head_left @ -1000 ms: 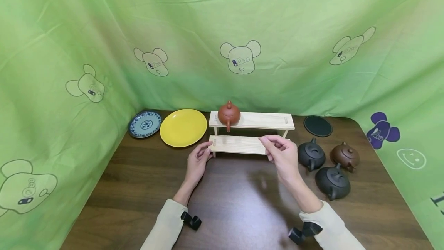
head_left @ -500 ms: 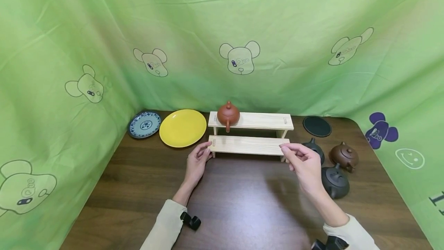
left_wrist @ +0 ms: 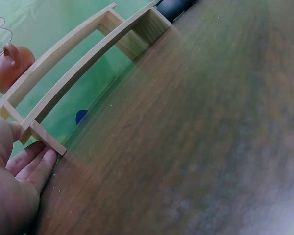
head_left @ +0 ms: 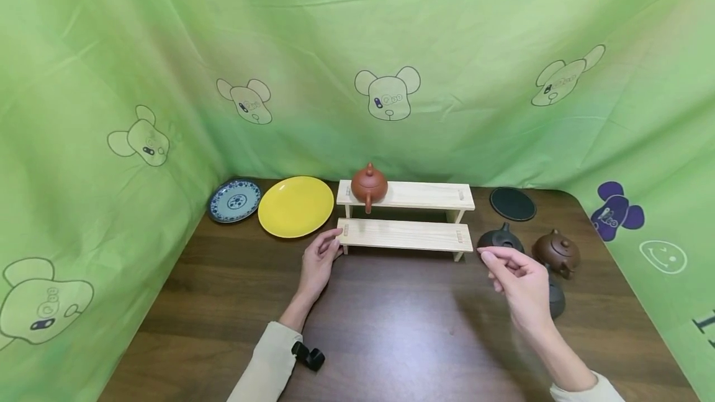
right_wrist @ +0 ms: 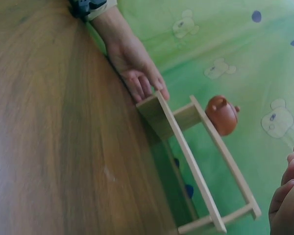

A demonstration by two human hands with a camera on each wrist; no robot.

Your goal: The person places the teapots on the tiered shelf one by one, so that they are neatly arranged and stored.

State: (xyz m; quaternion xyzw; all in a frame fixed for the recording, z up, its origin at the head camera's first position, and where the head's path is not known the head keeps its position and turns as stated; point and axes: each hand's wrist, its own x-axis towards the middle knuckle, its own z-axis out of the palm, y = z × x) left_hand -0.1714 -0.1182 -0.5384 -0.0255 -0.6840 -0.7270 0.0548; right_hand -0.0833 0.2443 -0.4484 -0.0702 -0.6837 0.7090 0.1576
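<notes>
Our left hand (head_left: pixel 317 265) alone grips the two-tier wooden stand (head_left: pixel 402 234); our right hand (head_left: pixel 522 287), pinched, seemingly empty, has moved rightward beyond it.

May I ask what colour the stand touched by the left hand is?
The stand is pale beige, clearest in the head view.

In the head view, the right hand (head_left: pixel 525 287) hid most of the nearer black teapot (head_left: pixel 557 300). In the left wrist view, picture edges cropped the left hand (left_wrist: pixel 12 183).
</notes>
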